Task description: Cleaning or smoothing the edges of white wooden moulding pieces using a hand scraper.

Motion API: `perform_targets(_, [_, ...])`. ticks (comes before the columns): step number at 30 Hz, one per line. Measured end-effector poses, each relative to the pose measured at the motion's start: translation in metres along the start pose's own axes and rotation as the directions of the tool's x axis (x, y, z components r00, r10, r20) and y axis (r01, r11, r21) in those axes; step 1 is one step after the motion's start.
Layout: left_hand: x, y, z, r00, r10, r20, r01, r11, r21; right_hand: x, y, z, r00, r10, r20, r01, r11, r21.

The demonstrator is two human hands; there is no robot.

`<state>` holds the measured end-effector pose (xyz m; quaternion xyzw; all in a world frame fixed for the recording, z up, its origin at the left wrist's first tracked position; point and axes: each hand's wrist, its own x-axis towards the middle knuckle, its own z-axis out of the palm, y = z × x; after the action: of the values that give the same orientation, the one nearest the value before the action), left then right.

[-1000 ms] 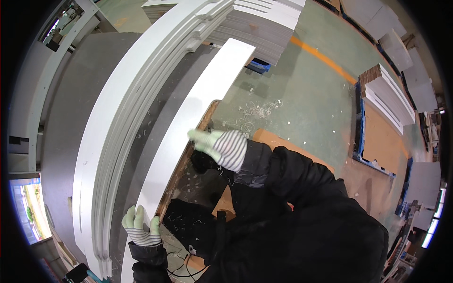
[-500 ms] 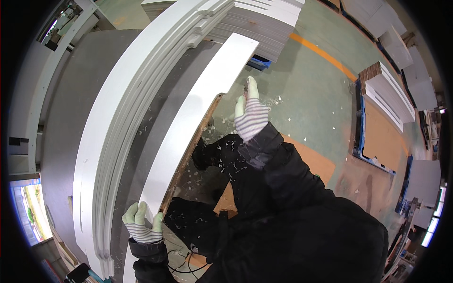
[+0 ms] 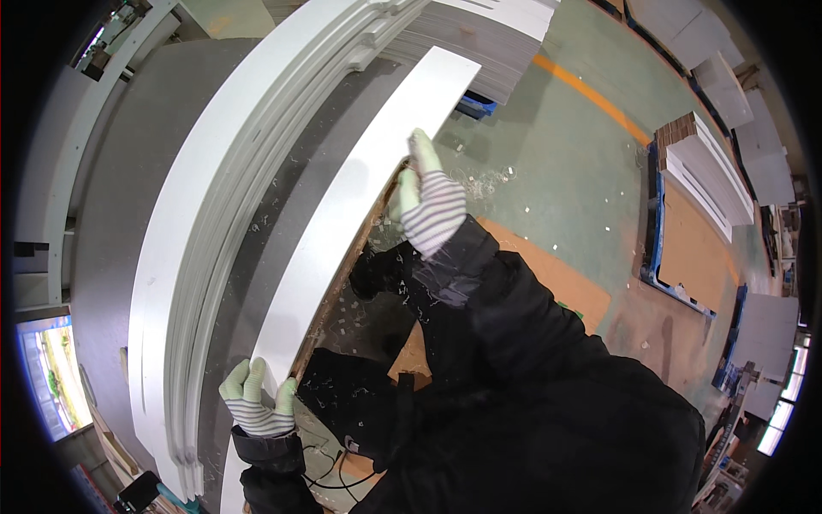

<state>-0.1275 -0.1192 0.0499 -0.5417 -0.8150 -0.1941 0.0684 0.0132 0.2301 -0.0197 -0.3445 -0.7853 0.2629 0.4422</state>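
A long white board (image 3: 342,214) with a notched, raw brown near edge lies on the grey table. My left hand (image 3: 257,397), in a striped glove with pale green fingers, grips its lower part, fingers on the white face and thumb at the raw edge. My right hand (image 3: 425,201), gloved the same way, is closed against that edge near the notch. Its thumb or a finger points up along the board, and a small dark thing seems pinched there, too hidden to name. Left of the board stands a stack of similar white boards (image 3: 171,248).
The grey table (image 3: 111,188) reaches far left. Another stack of panels (image 3: 479,51) stands at the back on a blue pallet (image 3: 473,107). White shavings (image 3: 488,182) litter the green floor. At right, a blue pallet (image 3: 658,248) carries more panels. Black cables (image 3: 342,475) hang below my left arm.
My right hand has moved left, from off the board's edge to against it near the notch. My left hand keeps its grip. The view has shifted slightly.
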Motion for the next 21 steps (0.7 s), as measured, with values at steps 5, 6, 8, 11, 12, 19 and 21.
perform_targets(5, [0.001, 0.004, -0.002, 1.0, 0.004, 0.005, -0.004, 1.0, 0.022, 0.001, 0.011, -0.001, 0.996, 0.083, 0.023, -0.086, 0.98, 0.181])
perform_targets(6, [-0.001, 0.006, -0.002, 1.0, 0.003, 0.009, -0.003, 1.0, 0.02, 0.001, 0.013, -0.002, 0.995, -0.07, 0.066, 0.066, 0.996, 0.056])
perform_targets(8, [0.0, 0.005, -0.001, 1.0, -0.003, -0.003, 0.004, 1.0, 0.012, -0.004, 0.004, -0.017, 0.901, 0.317, 0.295, -0.356, 0.931, 0.086])
perform_targets(11, [0.001, 0.002, 0.002, 1.0, 0.013, -0.014, -0.013, 1.0, 0.027, -0.001, -0.003, -0.034, 0.817, 0.575, 0.042, -0.525, 0.713, 0.464])
perform_targets(12, [0.001, 0.002, 0.002, 1.0, 0.015, -0.009, -0.015, 0.999, 0.03, 0.002, -0.003, -0.033, 0.819, 0.572, 0.047, -0.524, 0.712, 0.468])
perform_targets(19, [0.007, 0.003, 0.0, 0.996, 0.089, 0.023, -0.09, 0.995, 0.035, -0.003, 0.05, 0.0, 0.886, 0.138, 0.443, -0.328, 0.862, 0.387])
perform_targets(21, [0.005, -0.001, 0.002, 0.995, 0.09, 0.032, -0.091, 0.996, 0.023, -0.023, 0.025, 0.014, 0.839, 0.074, 0.54, -0.207, 0.96, 0.189])
